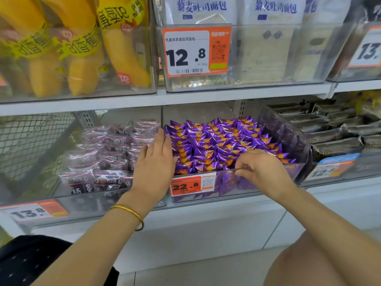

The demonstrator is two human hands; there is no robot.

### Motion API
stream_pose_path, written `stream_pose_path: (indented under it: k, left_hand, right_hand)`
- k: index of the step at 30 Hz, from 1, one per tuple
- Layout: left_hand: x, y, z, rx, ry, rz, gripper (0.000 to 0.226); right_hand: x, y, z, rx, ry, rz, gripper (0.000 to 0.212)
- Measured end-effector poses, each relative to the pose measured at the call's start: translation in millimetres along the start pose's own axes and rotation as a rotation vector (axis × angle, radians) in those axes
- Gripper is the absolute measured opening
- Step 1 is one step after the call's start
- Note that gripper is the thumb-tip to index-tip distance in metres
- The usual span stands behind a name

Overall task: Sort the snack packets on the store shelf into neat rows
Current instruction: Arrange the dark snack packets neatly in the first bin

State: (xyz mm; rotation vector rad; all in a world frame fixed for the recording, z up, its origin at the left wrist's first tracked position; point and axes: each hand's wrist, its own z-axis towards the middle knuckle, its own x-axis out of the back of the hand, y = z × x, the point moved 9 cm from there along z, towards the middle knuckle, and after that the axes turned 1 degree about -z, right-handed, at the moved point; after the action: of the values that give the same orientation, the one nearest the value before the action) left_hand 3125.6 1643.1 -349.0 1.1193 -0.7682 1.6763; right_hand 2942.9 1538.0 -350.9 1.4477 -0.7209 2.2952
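Several small purple snack packets [222, 141] with orange prints fill a clear plastic bin [296, 141] on the lower shelf, packed in rough rows. My left hand [154, 166], wearing a gold bangle, lies flat with straight fingers against the bin's left side, at the edge of the packets. My right hand [261, 168] is at the bin's front rim, its fingers curled and pinching the clear front wall [231, 180] near the front row of packets. An orange price tag [187, 185] reading 22.8 sticks to that front wall.
Pink-and-dark packets [107, 155] fill the bin to the left, dark grey packets [334, 131] the bin to the right. Banana-shaped yellow cakes [82, 54] and white bread bags [200, 9] stand on the shelf above. My knee [321, 265] is at the lower right.
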Motion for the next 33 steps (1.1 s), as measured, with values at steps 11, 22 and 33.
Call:
stream_pose_path:
  k: [11,22,33]
  left_hand:
    - [12,26,4,-0.107,0.077,0.037,0.052]
    - [-85,59,53,-0.039,-0.573,-0.030,0.070]
    - [-88,64,54,-0.056,-0.543,-0.067,0.059]
  right_hand:
    - [-10,2,2,-0.011,-0.229,-0.029,0.007]
    - [-60,56,67,-0.239,-0.358,-0.244,0.063]
    - [-73,63,65,-0.228,-0.433,-0.261,0.069]
